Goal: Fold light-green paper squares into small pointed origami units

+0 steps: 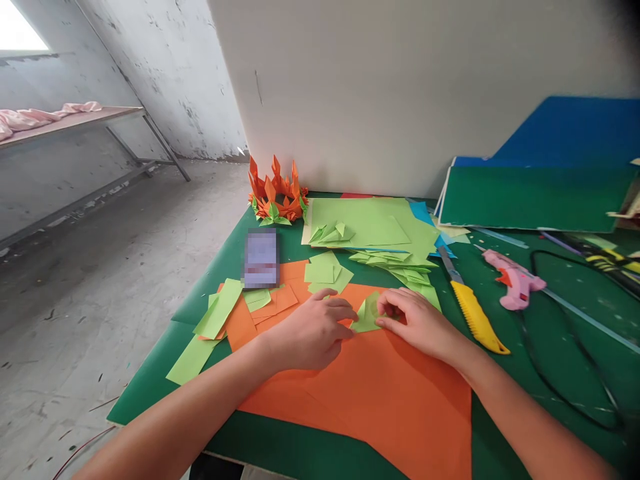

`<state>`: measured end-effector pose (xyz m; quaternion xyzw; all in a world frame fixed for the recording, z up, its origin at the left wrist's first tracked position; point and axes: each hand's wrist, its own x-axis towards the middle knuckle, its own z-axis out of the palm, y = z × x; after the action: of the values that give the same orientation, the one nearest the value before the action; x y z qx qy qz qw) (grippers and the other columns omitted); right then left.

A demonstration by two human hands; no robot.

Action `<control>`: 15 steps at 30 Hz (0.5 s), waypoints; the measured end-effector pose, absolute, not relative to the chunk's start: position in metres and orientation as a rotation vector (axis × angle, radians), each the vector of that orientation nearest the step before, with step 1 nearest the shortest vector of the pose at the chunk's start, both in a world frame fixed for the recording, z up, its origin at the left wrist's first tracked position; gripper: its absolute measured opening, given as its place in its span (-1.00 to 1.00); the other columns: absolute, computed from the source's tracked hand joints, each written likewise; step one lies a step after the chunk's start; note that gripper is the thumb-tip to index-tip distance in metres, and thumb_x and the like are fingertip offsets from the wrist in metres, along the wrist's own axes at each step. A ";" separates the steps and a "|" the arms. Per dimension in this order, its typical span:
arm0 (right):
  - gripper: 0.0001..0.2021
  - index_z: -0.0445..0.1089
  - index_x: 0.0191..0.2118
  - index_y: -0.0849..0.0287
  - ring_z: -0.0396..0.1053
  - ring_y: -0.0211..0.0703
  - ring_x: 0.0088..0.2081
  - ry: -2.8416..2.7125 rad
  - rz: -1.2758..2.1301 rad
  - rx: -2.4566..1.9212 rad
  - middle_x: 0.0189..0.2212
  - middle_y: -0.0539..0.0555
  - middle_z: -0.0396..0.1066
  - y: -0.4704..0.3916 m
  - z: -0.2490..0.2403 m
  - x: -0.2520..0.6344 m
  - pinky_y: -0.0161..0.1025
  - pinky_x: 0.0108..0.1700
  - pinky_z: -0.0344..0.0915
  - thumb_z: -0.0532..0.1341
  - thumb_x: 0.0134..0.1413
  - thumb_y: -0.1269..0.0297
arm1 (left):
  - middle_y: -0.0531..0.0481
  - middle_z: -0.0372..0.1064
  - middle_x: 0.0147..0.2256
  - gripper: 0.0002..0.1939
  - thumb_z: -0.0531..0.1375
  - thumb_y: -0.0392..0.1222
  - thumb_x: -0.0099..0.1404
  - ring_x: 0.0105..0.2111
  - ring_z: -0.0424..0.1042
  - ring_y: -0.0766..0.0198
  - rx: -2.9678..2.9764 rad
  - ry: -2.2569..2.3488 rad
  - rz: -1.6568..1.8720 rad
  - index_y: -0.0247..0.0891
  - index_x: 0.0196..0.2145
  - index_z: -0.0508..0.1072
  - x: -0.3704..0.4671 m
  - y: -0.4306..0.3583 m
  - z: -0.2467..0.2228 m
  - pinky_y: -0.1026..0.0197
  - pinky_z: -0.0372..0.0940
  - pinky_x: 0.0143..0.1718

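A small green paper piece (368, 313), partly folded, lies on a large orange sheet (375, 393) between my hands. My right hand (407, 317) pinches its right side between thumb and fingers. On its left, my left hand (320, 327) hovers with fingers bent and apart, fingertips by the paper's edge; nothing shows in its grasp. Loose green squares (327, 272) lie beyond my left hand. A pile of folded green pieces (400, 263) rests behind my right hand.
An orange and green folded-paper crown (277, 200) stands at the back left, near a blurred phone (261, 259). Green sheets (370, 220) lie behind. To the right are a yellow cutter (477, 317) and a pink glue gun (515, 280) with its black cable.
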<state>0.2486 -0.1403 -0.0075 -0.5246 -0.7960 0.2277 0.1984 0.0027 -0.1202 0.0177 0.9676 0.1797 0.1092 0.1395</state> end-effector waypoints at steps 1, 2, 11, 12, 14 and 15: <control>-0.86 0.24 -0.42 0.09 0.27 -0.16 -0.38 -2.232 0.648 -1.459 -0.47 -0.03 0.34 -0.140 -0.007 0.250 -0.25 -0.36 0.18 0.22 0.13 0.34 | -0.05 0.45 -0.04 -0.68 0.08 -0.42 0.19 0.04 0.35 0.08 2.787 0.506 0.326 -0.15 -0.22 0.55 0.003 -0.119 0.016 -0.03 0.10 0.13; -0.85 0.24 -0.43 0.09 0.28 -0.16 -0.38 -2.234 0.661 -1.447 -0.47 -0.03 0.34 -0.139 -0.007 0.250 -0.25 -0.36 0.18 0.21 0.13 0.36 | -0.06 0.45 -0.03 -0.69 0.08 -0.42 0.19 0.09 0.32 0.06 2.775 0.494 0.331 -0.17 -0.22 0.54 0.002 -0.118 0.014 -0.03 0.11 0.14; -0.66 0.49 -0.34 0.01 0.29 -0.13 -0.27 -2.365 0.485 -1.148 -0.39 0.03 0.33 -0.139 -0.016 0.249 -0.13 -0.17 0.16 0.04 0.21 0.53 | -0.10 0.34 0.11 -0.84 0.07 -0.26 0.39 0.23 0.19 0.09 2.692 0.407 0.296 -0.18 -0.13 0.42 0.000 -0.111 0.010 -0.11 -0.03 0.27; -0.63 0.51 -0.31 -0.02 0.28 -0.13 -0.27 -2.389 0.452 -1.106 -0.39 0.04 0.32 -0.140 -0.016 0.249 -0.13 -0.17 0.16 0.02 0.22 0.53 | -0.12 0.33 0.12 -0.83 0.10 -0.22 0.38 0.21 0.20 0.07 2.705 0.397 0.287 -0.19 -0.09 0.42 0.000 -0.111 0.010 -0.11 -0.05 0.28; -0.62 0.53 -0.26 -0.06 0.26 -0.13 -0.27 -2.444 0.408 -1.014 -0.39 0.04 0.29 -0.140 -0.016 0.251 -0.12 -0.17 0.15 0.02 0.24 0.51 | -0.18 0.29 0.13 -0.74 0.15 -0.14 0.36 0.19 0.23 0.04 2.734 0.384 0.265 -0.20 -0.02 0.40 -0.001 -0.110 0.011 -0.11 -0.05 0.28; -0.64 0.53 -0.24 -0.06 0.25 -0.13 -0.27 -2.471 0.391 -0.972 -0.39 0.04 0.29 -0.140 -0.016 0.252 -0.11 -0.17 0.14 0.03 0.24 0.49 | -0.20 0.28 0.13 -0.70 0.17 -0.10 0.35 0.18 0.24 0.03 2.746 0.380 0.254 -0.21 0.01 0.39 -0.001 -0.110 0.011 -0.10 -0.04 0.28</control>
<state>0.2518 -0.1399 -0.0158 -0.3528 -0.8967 0.1418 0.2267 -0.0009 -0.1100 0.0112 0.9706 0.1344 0.0898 0.1781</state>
